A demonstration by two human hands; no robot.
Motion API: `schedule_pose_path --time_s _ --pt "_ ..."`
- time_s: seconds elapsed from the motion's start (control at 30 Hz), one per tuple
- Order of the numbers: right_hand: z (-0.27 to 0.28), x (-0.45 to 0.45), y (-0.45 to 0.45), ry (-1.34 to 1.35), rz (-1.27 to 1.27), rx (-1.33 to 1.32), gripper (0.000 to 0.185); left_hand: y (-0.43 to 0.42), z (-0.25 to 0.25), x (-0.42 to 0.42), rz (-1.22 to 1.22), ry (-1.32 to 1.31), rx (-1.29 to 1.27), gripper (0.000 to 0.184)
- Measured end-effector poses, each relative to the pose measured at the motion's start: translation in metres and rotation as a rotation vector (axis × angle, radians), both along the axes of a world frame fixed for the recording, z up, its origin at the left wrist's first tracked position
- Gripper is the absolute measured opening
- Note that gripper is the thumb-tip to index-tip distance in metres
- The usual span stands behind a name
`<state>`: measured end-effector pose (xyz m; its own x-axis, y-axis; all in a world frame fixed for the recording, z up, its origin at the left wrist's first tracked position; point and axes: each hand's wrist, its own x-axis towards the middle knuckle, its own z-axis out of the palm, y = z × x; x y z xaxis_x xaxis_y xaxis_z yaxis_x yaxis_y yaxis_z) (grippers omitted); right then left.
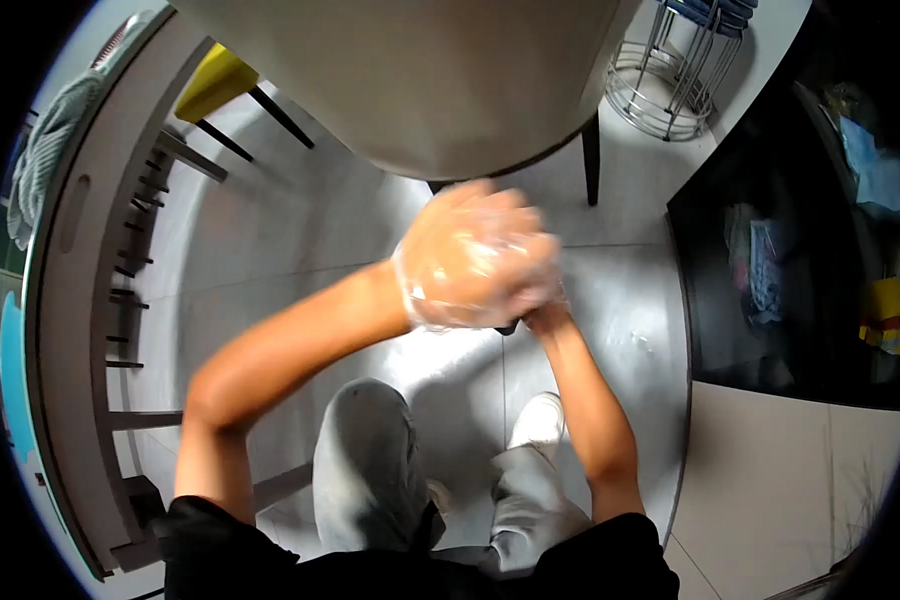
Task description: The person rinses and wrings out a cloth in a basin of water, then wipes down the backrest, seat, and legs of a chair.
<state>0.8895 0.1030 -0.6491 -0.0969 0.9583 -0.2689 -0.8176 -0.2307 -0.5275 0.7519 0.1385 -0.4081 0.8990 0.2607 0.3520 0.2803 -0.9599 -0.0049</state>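
Observation:
My left hand [478, 258], in a thin clear plastic glove, reaches across in front of me, its fingers curled and blurred by motion. Right up against it, partly behind it, is my right hand [545, 312], whose fingers are mostly hidden. A small dark thing [508, 328] shows just below the two hands; its kind cannot be made out. What the left fingers close on is out of sight. Both hands are above the grey tiled floor [460, 385], close to the lower edge of a large beige chair [440, 110].
Stacked metal stools [670, 85] stand at the upper right. A glossy black cabinet [800, 270] lines the right side. On the left runs a long table [75, 290] with a striped cloth [50, 150] on it. Beyond it is a yellow chair [215, 85].

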Motion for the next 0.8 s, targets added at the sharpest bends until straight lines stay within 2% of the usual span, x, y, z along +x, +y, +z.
schedule_pose_path --time_s 0.03,0.07,0.1,0.13,0.2,0.23,0.33,0.37,0.47,0.6,0.63,0.73,0.8 --pt "0.018 0.005 -0.006 0.010 -0.023 -0.026 0.050 0.002 -0.046 -0.010 0.071 -0.318 -0.231 0.022" --pt "0.016 0.009 -0.008 0.168 0.033 -0.042 0.057 -0.011 -0.079 -0.023 0.349 -0.461 -0.669 0.027" --pt "0.024 0.009 -0.012 0.186 0.045 -0.017 0.058 -0.016 -0.095 -0.028 0.630 -0.460 -0.897 0.044" --pt "0.032 0.009 -0.014 0.203 0.058 0.015 0.059 -0.017 -0.117 -0.031 0.665 -0.590 -1.123 0.064" --pt "0.029 0.006 -0.014 0.191 0.049 0.027 0.056 -0.013 -0.144 -0.030 0.761 -0.711 -1.506 0.074" --pt "0.029 0.000 -0.013 0.141 0.015 0.020 0.056 -0.010 -0.146 -0.032 0.733 -0.653 -1.660 0.080" --pt "0.028 -0.014 -0.009 0.065 -0.083 0.049 0.053 -0.011 -0.158 -0.032 0.610 -0.627 -1.381 0.083" --pt "0.029 -0.017 -0.009 0.037 -0.112 0.051 0.052 -0.014 -0.160 -0.031 0.598 -0.691 -1.358 0.084" --pt "0.031 -0.024 -0.006 0.000 -0.146 0.041 0.051 -0.013 -0.181 -0.038 0.634 -0.526 -1.446 0.084" --pt "0.039 -0.034 0.000 0.021 -0.193 -0.029 0.049 -0.026 -0.171 -0.046 0.809 -0.562 -1.214 0.082" --pt "0.041 -0.035 0.001 0.062 -0.194 -0.045 0.050 -0.026 -0.170 -0.050 0.871 -0.520 -1.131 0.077" --pt "0.039 -0.036 0.007 0.109 -0.182 -0.082 0.050 -0.023 -0.169 -0.059 0.841 -0.274 -0.778 0.072" --pt "0.038 -0.038 0.009 0.101 -0.146 -0.073 0.051 -0.019 -0.165 -0.060 0.904 -0.243 -1.009 0.065"
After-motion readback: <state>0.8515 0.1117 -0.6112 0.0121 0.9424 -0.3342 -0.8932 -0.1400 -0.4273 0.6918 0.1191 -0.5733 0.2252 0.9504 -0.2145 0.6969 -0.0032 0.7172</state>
